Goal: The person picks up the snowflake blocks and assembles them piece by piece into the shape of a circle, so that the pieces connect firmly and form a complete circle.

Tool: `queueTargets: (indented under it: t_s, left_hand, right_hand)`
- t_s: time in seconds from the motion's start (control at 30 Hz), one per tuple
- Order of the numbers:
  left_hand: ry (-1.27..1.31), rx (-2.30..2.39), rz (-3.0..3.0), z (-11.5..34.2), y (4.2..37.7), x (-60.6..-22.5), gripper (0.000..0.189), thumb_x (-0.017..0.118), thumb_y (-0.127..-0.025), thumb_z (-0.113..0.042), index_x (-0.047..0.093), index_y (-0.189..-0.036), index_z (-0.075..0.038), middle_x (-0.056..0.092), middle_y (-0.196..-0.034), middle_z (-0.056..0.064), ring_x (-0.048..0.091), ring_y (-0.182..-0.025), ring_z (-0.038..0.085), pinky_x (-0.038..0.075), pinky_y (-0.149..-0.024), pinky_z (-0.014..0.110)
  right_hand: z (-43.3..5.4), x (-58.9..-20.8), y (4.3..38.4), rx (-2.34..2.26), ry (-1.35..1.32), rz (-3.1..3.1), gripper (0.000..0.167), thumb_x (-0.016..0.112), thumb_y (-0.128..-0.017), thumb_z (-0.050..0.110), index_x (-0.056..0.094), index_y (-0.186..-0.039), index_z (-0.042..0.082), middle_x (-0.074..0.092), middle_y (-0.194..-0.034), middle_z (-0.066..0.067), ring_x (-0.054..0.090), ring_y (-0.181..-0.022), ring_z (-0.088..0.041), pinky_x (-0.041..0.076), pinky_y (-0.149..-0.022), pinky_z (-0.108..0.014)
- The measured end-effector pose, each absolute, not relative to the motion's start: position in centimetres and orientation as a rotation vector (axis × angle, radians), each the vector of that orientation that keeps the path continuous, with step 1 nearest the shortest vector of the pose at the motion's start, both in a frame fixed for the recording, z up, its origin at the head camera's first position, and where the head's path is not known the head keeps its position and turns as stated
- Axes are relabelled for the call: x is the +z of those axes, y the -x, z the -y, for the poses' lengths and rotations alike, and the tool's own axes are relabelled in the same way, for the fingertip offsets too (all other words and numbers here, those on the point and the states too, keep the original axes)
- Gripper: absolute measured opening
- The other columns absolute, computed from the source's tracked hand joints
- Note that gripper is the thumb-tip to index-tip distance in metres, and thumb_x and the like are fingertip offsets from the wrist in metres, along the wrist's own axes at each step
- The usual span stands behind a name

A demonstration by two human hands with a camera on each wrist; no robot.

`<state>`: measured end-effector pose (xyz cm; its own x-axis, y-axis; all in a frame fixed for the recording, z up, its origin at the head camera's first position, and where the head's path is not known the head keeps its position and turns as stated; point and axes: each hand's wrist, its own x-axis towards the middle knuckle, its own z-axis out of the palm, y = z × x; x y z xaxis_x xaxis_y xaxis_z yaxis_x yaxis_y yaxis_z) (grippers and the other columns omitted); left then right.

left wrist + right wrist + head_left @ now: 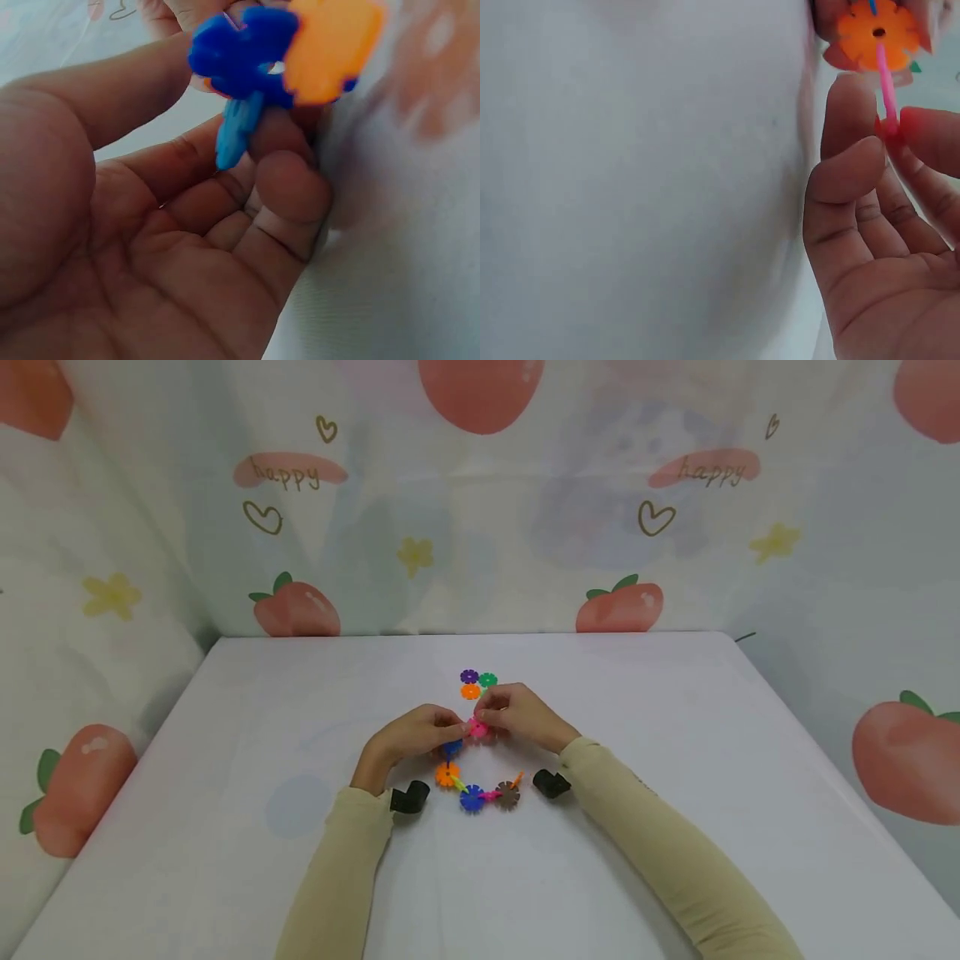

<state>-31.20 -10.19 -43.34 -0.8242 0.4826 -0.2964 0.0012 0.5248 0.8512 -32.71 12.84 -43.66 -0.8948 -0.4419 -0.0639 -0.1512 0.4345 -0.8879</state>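
Note:
Both hands meet over a curved chain of linked plastic snowflake discs near the table's middle. My left hand (pixel 408 735) pinches the chain's upper end, close to a blue disc (pixel 244 49). In the left wrist view an orange disc (pixel 334 49) overlaps that blue one, and a light blue disc (pixel 237 133) sticks out edge-on. With thumb and fingertips, my right hand (pixel 527 718) pinches a pink disc (pixel 477 727). The right wrist view shows an orange disc (pixel 877 37) held between the left fingers, with a pink disc (pixel 886 86) edge-on below it. Fingers partly hide the joint.
From the hands the chain runs down through an orange disc (pixel 447 774), a blue disc (pixel 472 798) and a brown disc (pixel 507 795). Loose purple (pixel 469 677), green (pixel 488 679) and orange (pixel 470 692) discs lie beyond the hands on the white table (pixel 225 760).

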Motion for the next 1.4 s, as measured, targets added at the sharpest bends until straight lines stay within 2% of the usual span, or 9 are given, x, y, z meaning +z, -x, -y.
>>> queueTargets:
  t_s: [0.2,0.43,0.5,0.63,0.73,0.87,1.0,1.23,1.4]
  left_hand:
    - [-0.405,1.244,-2.243,10.3,31.2,-43.2,0.030,0.066,-0.107,-0.031,0.074,-0.116,-0.003,0.065,-0.092,0.006,0.056,-0.082,0.020,0.049,-0.076,0.029]
    - [-0.392,1.267,-2.185,10.7,31.3,-43.6,0.039,0.069,-0.104,-0.037,0.072,-0.128,-0.006,0.069,-0.106,0.006,0.060,-0.088,0.021,0.052,-0.080,0.031]
    - [-0.397,1.273,-2.174,10.9,31.3,-43.5,0.041,0.070,-0.103,-0.038,0.071,-0.130,-0.007,0.069,-0.109,0.006,0.060,-0.088,0.021,0.052,-0.080,0.032]
    - [-0.419,1.279,-2.153,11.1,31.3,-43.5,0.038,0.067,-0.105,-0.036,0.070,-0.129,-0.007,0.067,-0.106,0.007,0.059,-0.085,0.021,0.052,-0.078,0.032]
    - [-0.436,1.277,-2.152,11.2,31.3,-43.5,0.032,0.064,-0.107,-0.034,0.070,-0.123,-0.007,0.065,-0.098,0.006,0.058,-0.084,0.020,0.051,-0.075,0.031]
    - [-0.454,1.286,-2.181,11.2,31.3,-43.6,0.027,0.061,-0.110,-0.030,0.072,-0.115,-0.006,0.062,-0.092,0.005,0.055,-0.084,0.020,0.046,-0.075,0.030]
    - [-0.454,1.291,-2.208,11.3,31.2,-43.5,0.024,0.061,-0.110,-0.027,0.072,-0.114,-0.006,0.064,-0.093,0.005,0.054,-0.087,0.020,0.044,-0.077,0.031]
    - [-0.438,1.299,-2.208,11.2,31.1,-43.4,0.023,0.062,-0.109,-0.027,0.072,-0.113,-0.007,0.069,-0.096,0.006,0.056,-0.090,0.021,0.045,-0.080,0.033]
    - [-0.413,1.291,-2.220,11.1,31.0,-43.2,0.024,0.064,-0.109,-0.030,0.072,-0.112,-0.007,0.071,-0.094,0.005,0.056,-0.087,0.021,0.044,-0.080,0.033]
  right_hand:
    - [-13.6,-42.4,33.8,-1.437,0.460,-2.453,0.019,0.064,-0.107,0.009,0.070,-0.116,-0.006,0.074,-0.099,-0.015,0.069,-0.082,-0.029,0.053,-0.071,-0.032]
    - [-14.1,-42.1,36.0,-1.301,0.384,-2.602,0.022,0.066,-0.105,0.011,0.072,-0.121,-0.003,0.072,-0.110,-0.014,0.066,-0.087,-0.026,0.054,-0.074,-0.029]
    - [-14.1,-42.2,36.5,-1.247,0.369,-2.635,0.022,0.067,-0.105,0.012,0.072,-0.122,-0.001,0.071,-0.113,-0.015,0.065,-0.089,-0.027,0.054,-0.077,-0.031]
    - [-14.0,-42.5,37.0,-1.102,0.336,-2.696,0.020,0.069,-0.104,0.013,0.073,-0.120,0.001,0.069,-0.116,-0.016,0.063,-0.099,-0.029,0.053,-0.089,-0.038]
    - [-13.8,-42.7,37.1,-0.987,0.332,-2.727,0.019,0.070,-0.103,0.013,0.073,-0.118,0.003,0.068,-0.114,-0.015,0.061,-0.103,-0.030,0.052,-0.093,-0.041]
    - [-13.4,-43.1,37.0,-0.897,0.381,-2.756,0.021,0.070,-0.100,0.010,0.072,-0.120,0.003,0.066,-0.108,-0.014,0.060,-0.100,-0.030,0.053,-0.089,-0.040]
    - [-13.1,-43.2,36.9,-0.869,0.419,-2.769,0.022,0.072,-0.099,0.008,0.071,-0.121,0.002,0.065,-0.108,-0.015,0.059,-0.101,-0.031,0.053,-0.088,-0.040]
    - [-13.3,-43.1,36.5,-0.881,0.403,-2.740,0.026,0.075,-0.099,0.008,0.065,-0.121,-0.003,0.064,-0.115,-0.017,0.058,-0.108,-0.032,0.052,-0.101,-0.043]
    - [-13.8,-43.3,36.0,-0.966,0.420,-2.749,0.025,0.077,-0.097,0.005,0.058,-0.114,0.000,0.063,-0.105,-0.014,0.057,-0.099,-0.029,0.052,-0.092,-0.039]
